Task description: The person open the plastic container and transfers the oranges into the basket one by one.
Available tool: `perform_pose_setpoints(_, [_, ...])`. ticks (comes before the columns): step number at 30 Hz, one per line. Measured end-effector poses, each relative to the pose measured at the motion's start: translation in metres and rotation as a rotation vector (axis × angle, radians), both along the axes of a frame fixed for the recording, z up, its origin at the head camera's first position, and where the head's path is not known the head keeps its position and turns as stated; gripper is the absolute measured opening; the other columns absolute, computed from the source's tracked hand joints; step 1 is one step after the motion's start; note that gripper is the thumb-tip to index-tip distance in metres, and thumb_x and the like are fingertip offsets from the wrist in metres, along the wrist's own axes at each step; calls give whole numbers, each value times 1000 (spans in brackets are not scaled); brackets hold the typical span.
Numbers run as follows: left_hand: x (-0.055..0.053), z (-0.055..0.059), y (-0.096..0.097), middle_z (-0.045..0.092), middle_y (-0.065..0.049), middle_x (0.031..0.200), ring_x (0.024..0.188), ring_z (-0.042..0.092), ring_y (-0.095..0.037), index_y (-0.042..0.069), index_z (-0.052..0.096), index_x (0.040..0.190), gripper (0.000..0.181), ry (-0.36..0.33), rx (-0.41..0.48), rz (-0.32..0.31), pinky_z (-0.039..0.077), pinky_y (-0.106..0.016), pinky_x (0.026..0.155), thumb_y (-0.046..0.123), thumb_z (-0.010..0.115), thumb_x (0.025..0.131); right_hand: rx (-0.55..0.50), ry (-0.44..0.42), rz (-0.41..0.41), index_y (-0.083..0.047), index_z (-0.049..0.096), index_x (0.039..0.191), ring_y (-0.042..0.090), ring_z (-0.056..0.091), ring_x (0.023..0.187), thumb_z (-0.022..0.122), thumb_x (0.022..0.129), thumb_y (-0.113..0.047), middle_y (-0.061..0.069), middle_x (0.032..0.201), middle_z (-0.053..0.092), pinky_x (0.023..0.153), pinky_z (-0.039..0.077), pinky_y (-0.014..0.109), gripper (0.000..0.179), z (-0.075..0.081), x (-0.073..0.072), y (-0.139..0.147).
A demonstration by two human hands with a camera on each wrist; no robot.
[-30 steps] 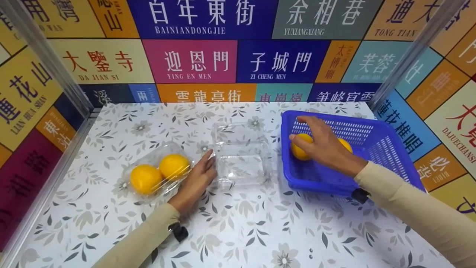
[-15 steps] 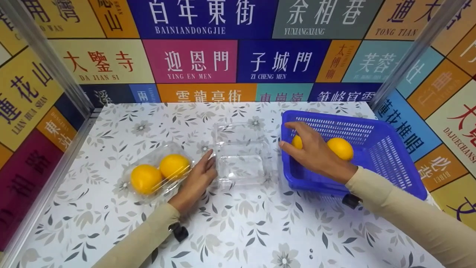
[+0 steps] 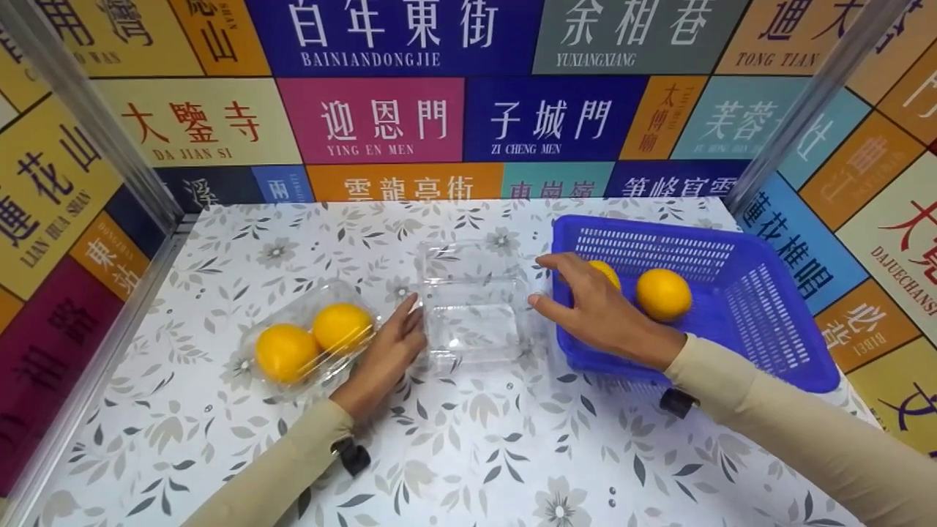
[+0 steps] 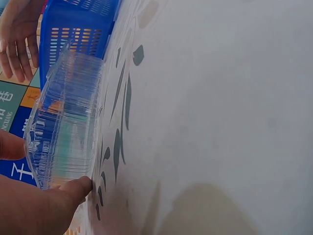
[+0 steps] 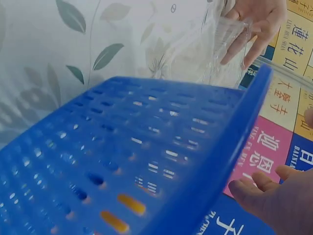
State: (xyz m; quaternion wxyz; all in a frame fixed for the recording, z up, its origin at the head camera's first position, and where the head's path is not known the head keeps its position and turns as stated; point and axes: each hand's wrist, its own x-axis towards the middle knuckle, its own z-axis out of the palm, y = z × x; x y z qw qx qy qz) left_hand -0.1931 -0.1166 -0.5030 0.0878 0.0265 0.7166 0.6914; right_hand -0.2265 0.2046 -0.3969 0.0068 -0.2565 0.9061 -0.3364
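Observation:
An open clear plastic clamshell box (image 3: 476,329) lies mid-table with its lid folded back. My left hand (image 3: 388,351) rests at its left edge; in the left wrist view the thumb and fingertips touch the box (image 4: 68,122). Over the left rim of the blue basket (image 3: 765,315), my right hand (image 3: 607,311) hovers with fingers spread and nothing in them. Two oranges lie in the basket: one orange (image 3: 664,295) in plain sight, another orange (image 3: 605,272) partly behind the hand. A second clamshell (image 3: 329,293) on the left contains an orange (image 3: 285,353) and another orange (image 3: 342,327).
A flower-patterned cloth (image 3: 468,454) covers the table. Colourful sign panels (image 3: 373,121) stand behind and on both sides, with clear corner posts (image 3: 820,102) at the edges. The basket's slotted wall (image 5: 146,142) fills much of the right wrist view.
My right hand has moved left from inside the basket to over its left rim, uncovering more of the orange to its right. The left hand and both boxes have stayed put.

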Motion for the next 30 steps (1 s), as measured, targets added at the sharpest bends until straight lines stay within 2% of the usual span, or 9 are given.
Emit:
perform_pose_setpoints(9, [1, 1, -2, 29, -12, 180, 165, 32, -30, 18, 17, 178, 80, -32, -16, -14, 28, -49, 133, 15, 55, 108, -126, -70, 30, -1, 53, 156, 37, 56, 146, 73, 107, -28, 19, 158, 56, 120, 48, 57, 59, -11, 4, -16])
perform_pose_setpoints(14, [0, 0, -2, 29, -17, 179, 165, 32, -33, 14, 17, 178, 78, -19, -6, -12, 28, -50, 133, 14, 54, 109, -172, -80, 58, -1, 55, 154, 36, 55, 148, 74, 107, -25, 19, 158, 57, 121, 48, 56, 57, -16, 9, -30])
perform_pose_setpoints(19, [1, 0, 0, 31, -14, 179, 165, 33, -30, 17, 20, 178, 79, -55, 6, 15, 28, -46, 134, 12, 55, 107, -139, -67, 43, -1, 57, 153, 36, 58, 144, 74, 106, -27, 19, 156, 60, 118, 51, 54, 57, -18, 16, -44])
perform_pose_setpoints(25, [2, 0, 1, 31, -12, 180, 165, 31, -28, 20, 20, 178, 80, -79, 22, 23, 25, -45, 134, 13, 56, 107, -78, -50, -4, -1, 57, 153, 35, 56, 144, 73, 105, -31, 18, 154, 60, 123, 45, 53, 59, -23, 18, -58])
perform_pose_setpoints(30, [2, 0, -1, 34, -12, 178, 164, 34, -28, 20, 22, 178, 79, -67, -26, 25, 26, -46, 134, 16, 56, 107, -45, -49, -25, -1, 55, 154, 36, 54, 145, 72, 105, -32, 18, 154, 58, 125, 42, 53, 60, -28, 18, -66])
